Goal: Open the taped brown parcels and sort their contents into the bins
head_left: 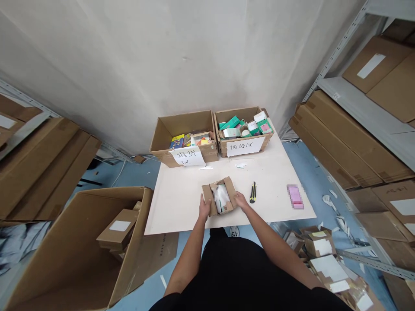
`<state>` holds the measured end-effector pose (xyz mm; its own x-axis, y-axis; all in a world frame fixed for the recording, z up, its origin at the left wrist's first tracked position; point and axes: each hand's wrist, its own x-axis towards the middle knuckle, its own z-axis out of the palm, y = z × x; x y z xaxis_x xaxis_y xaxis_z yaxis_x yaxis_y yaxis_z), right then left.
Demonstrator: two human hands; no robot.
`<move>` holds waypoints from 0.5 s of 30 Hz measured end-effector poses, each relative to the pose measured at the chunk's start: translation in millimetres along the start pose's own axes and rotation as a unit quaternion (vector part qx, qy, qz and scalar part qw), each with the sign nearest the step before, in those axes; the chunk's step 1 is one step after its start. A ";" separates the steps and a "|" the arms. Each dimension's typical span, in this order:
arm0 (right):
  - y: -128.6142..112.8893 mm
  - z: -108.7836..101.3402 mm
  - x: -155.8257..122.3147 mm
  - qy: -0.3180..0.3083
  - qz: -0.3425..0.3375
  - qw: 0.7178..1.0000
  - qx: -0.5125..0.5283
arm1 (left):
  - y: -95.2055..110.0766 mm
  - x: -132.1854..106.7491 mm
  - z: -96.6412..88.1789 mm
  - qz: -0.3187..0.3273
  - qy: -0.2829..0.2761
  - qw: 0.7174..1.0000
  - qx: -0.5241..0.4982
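Observation:
A small open cardboard box (231, 188) rests near the front edge of the white table (175, 194), its flaps folded outward. Inside it lies something wrapped in clear plastic (221, 194), partly white and green; its kind cannot be made out. My left hand (204, 207) grips the box's left side, and my right hand (240, 200) holds the right flap. Both hands have their fingers closed on the cardboard, partly hidden by it. To the right of the box lies a yellow and black box cutter (253, 192).
Two labelled cardboard boxes, the left one (162, 151) and the right one (223, 149), stand at the table's back with small packages inside. A blurred pink item (295, 197) lies at the right. A large open carton (147, 211) stands at the left; shelves (350, 97) flank the right.

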<state>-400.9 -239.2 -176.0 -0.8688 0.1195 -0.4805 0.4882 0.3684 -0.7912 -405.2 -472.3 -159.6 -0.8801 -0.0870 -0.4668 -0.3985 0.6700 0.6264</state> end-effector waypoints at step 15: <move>6.5 18.2 -18.9 0.053 -0.102 0.959 -0.258 | 26.0 -5.2 6.9 0.161 -0.087 0.954 0.237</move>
<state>-379.8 -255.9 -179.0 -0.9590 0.0784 -0.2724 0.2241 0.7983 -0.5591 -409.2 -449.3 -145.2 -0.8648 0.2752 -0.4200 0.0827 0.9031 0.4215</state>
